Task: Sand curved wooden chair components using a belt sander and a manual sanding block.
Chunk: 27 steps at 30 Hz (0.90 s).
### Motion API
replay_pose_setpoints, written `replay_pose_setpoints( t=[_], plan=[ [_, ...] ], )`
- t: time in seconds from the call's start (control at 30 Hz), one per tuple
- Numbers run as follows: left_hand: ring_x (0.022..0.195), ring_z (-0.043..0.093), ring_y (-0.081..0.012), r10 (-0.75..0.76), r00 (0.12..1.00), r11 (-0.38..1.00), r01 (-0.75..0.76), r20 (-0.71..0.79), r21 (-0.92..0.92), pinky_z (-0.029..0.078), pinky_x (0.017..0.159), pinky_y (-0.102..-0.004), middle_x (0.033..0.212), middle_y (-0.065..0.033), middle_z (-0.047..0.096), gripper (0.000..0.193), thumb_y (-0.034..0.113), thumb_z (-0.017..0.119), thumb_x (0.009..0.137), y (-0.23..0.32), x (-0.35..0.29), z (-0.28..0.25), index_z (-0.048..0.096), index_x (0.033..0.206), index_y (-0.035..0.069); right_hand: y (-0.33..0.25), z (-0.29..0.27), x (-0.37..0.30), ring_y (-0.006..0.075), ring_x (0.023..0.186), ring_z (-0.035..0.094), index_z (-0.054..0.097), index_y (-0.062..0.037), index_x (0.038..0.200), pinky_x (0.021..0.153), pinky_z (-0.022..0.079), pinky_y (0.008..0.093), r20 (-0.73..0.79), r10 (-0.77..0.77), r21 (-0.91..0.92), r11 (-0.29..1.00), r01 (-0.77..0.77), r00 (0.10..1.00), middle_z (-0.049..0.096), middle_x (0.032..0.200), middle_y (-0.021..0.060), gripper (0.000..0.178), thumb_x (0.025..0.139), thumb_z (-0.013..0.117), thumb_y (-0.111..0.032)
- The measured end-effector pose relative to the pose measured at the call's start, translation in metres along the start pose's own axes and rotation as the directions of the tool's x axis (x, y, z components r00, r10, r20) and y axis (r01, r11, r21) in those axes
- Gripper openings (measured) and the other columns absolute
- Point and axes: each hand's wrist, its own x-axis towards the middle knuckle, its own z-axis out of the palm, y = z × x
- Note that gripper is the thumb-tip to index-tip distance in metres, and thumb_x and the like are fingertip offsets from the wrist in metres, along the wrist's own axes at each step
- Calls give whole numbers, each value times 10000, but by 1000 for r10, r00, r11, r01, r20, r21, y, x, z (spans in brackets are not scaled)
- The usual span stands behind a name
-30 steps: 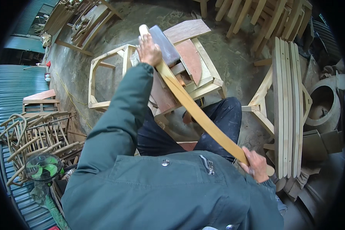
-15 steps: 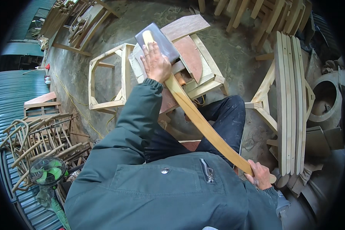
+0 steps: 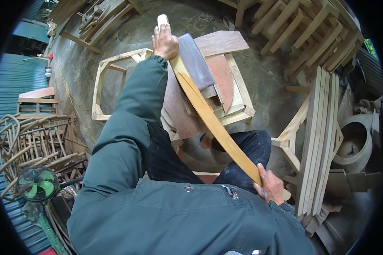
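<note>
A long, slightly curved wooden slat [image 3: 217, 124] slants from the far left to the near right, above my knees. Near its far end my left hand [image 3: 164, 44] is closed on it, with the pale tip sticking out past the fingers. My right hand [image 3: 271, 184] grips the near end, close to my jacket. The slat runs along the left edge of a grey flat rectangular plate [image 3: 196, 61], over a low wooden stand; whether they touch I cannot tell. Beside the plate lie a reddish wooden board [image 3: 222, 76] and a pale board [image 3: 221, 43].
An open wooden frame [image 3: 96, 91] stands on the left. To the right, several long slats [image 3: 317, 144] rest across another frame, near a grey round-mouthed machine part [image 3: 353, 138]. Stacked wooden pieces [image 3: 315, 29] fill the far right. A green-bladed fan [image 3: 38, 184] stands at the near left.
The slat's far end and my left hand have shifted away and left, off the grey plate they were over. My right hand has moved forward and left with the near end. The view has shifted.
</note>
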Motion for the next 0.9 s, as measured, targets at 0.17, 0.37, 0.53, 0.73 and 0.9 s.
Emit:
replay_pose_setpoints(
  t=[0.17,0.37,0.53,0.73,0.9],
  plan=[
    [1561,247,-459,42,999,998,-41,-18,49,207,1256,-613,1677,-218,308,693,275,450,968,-23,73,10,347,1587,-21,-32,4,62,262,730,651,448,-204,1582,638,549,402,-52,48,-20,999,-49,998,564,845,77,938,758,893,-261],
    [1558,251,-449,-33,993,999,34,-114,9,209,1258,-607,1641,-203,356,679,296,466,975,-36,101,6,373,1568,-20,-65,2,142,303,677,668,420,-261,1592,586,556,445,-127,94,-60,993,-102,987,588,834,84,827,873,813,-366],
    [1585,161,-462,-18,1000,1000,18,-17,-3,161,1280,-584,1690,-228,263,739,283,452,961,6,63,-3,286,1611,-26,-76,-4,205,370,742,700,383,-266,1606,622,564,485,-129,149,-67,985,-158,980,635,876,127,756,945,717,-414],
    [1558,202,-494,-7,997,1000,7,-73,1,203,1254,-614,1642,-247,311,740,265,526,938,37,-4,7,325,1577,-48,-69,1,209,399,808,707,339,-256,1627,694,572,517,-165,128,-24,991,-134,978,667,953,170,783,945,698,-397],
    [1575,152,-487,-8,998,996,3,-56,-90,133,1270,-621,1670,-270,248,749,229,504,930,75,-107,4,299,1583,-76,-51,-5,88,391,764,678,363,-172,1613,693,571,496,-76,10,26,1000,-8,997,641,951,146,822,876,723,-231]
  ],
)
